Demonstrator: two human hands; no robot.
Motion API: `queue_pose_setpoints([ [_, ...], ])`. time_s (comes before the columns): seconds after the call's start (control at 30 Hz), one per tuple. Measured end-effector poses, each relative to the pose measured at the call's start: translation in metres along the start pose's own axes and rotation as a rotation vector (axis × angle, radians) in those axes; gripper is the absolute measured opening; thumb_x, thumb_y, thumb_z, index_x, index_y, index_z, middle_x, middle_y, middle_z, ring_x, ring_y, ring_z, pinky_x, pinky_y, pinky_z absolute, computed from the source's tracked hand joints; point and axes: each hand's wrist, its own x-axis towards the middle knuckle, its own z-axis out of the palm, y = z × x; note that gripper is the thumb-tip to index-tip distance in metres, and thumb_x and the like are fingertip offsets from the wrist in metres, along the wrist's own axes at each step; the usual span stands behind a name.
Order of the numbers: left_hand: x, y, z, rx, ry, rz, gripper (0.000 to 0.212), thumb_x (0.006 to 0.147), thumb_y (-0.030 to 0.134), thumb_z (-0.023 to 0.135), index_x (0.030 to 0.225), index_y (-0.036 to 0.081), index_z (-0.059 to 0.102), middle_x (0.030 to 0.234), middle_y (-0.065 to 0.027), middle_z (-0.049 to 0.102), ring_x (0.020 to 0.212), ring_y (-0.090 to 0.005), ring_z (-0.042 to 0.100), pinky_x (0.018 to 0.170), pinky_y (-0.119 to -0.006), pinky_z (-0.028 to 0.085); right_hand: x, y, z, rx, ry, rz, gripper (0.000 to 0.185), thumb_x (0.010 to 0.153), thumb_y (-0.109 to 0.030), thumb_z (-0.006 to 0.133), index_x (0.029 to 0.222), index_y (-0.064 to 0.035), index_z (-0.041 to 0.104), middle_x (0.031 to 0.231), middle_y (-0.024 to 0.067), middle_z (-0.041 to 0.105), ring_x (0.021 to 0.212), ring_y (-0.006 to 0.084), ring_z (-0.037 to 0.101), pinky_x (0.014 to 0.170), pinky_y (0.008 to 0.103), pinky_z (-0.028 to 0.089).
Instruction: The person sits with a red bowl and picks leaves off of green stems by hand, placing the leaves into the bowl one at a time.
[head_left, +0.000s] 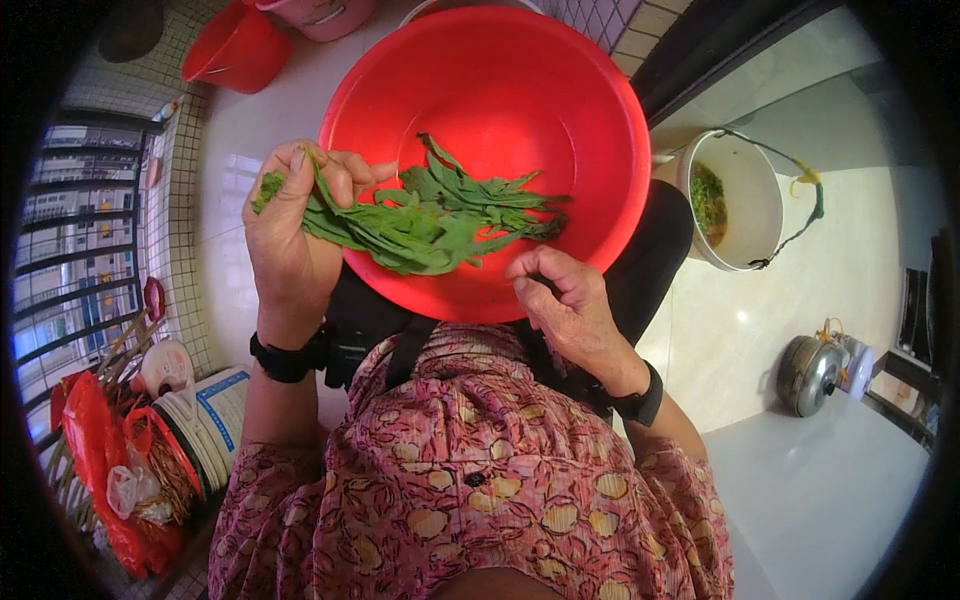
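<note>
A large red plastic basin (480, 67) rests at my lap in the head view. Over its left rim, my left hand (296, 214) grips a bunch of green leafy vegetables (405, 236), the leaves reaching right across the basin. More leafy stems (480, 193) lie behind the bunch, on the basin's inside, with dark wilted ends at the right. My right hand (562, 300) is curled at the basin's near right rim, thumb close to the index finger; whether something small is between them cannot be told.
To the right stands a white bucket (742, 202) with green scraps and liquid, its handle raised. A lidded metal pot (814, 375) is farther right. Red bucket (236, 49) at upper left; a white tub (217, 420) and red plastic bags (97, 442) at lower left.
</note>
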Motion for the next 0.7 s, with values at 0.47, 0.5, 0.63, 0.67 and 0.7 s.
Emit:
queue_pose_setpoints([
  [0.47, 0.069, -0.143, 0.034, 1.48, -0.768, -0.113, 0.016, 0.075, 0.018, 0.064, 0.081, 0.003, 0.061, 0.079, -0.0192, 0.061, 0.079, -0.0352, 0.06, 0.067, -0.045, 0.045, -0.034, 0.015, -0.009, 0.027, -0.03, 0.162, 0.008, 0.083, -0.006, 0.053, 0.083, 0.0014, 0.056, 0.065, 0.0023, 0.051, 0.058, 0.0083, 0.046, 0.054, 0.0232, 0.038],
  [0.5, 0.066, -0.16, 0.026, 1.501, -0.777, -0.109, 0.016, 0.075, 0.018, 0.063, 0.08, 0.003, 0.061, 0.079, -0.0194, 0.061, 0.08, -0.0356, 0.06, 0.068, -0.046, 0.045, -0.034, 0.013, -0.009, 0.034, -0.032, 0.185, 0.007, 0.082, -0.005, 0.054, 0.081, 0.0021, 0.056, 0.067, 0.006, 0.053, 0.063, 0.0117, 0.05, 0.059, 0.0258, 0.042],
  [0.63, 0.055, -0.183, 0.029, 1.479, -0.806, -0.133, 0.01, 0.071, 0.008, 0.055, 0.074, 0.0, 0.06, 0.081, -0.0251, 0.059, 0.082, -0.04, 0.059, 0.069, -0.048, 0.046, -0.036, 0.013, -0.009, 0.016, -0.002, 0.156, 0.008, 0.082, -0.006, 0.054, 0.081, 0.0021, 0.055, 0.066, 0.006, 0.053, 0.063, 0.0115, 0.049, 0.059, 0.0261, 0.042],
  [0.67, 0.054, -0.185, 0.031, 1.494, -0.816, -0.156, 0.01, 0.071, 0.006, 0.054, 0.075, 0.0, 0.06, 0.081, -0.0252, 0.059, 0.082, -0.0404, 0.059, 0.069, -0.048, 0.046, -0.036, 0.014, -0.01, 0.021, 0.001, 0.171, 0.008, 0.082, -0.006, 0.054, 0.081, 0.0021, 0.055, 0.066, 0.006, 0.053, 0.063, 0.0116, 0.049, 0.059, 0.0262, 0.042],
  [0.7, 0.053, -0.186, 0.031, 1.479, -0.796, -0.141, 0.009, 0.07, 0.005, 0.054, 0.074, 0.0, 0.06, 0.081, -0.0251, 0.059, 0.082, -0.0405, 0.058, 0.069, -0.048, 0.046, -0.036, 0.014, -0.01, 0.028, -0.001, 0.183, 0.008, 0.082, -0.006, 0.054, 0.081, 0.0021, 0.055, 0.066, 0.0061, 0.053, 0.063, 0.0117, 0.049, 0.059, 0.0264, 0.042],
])
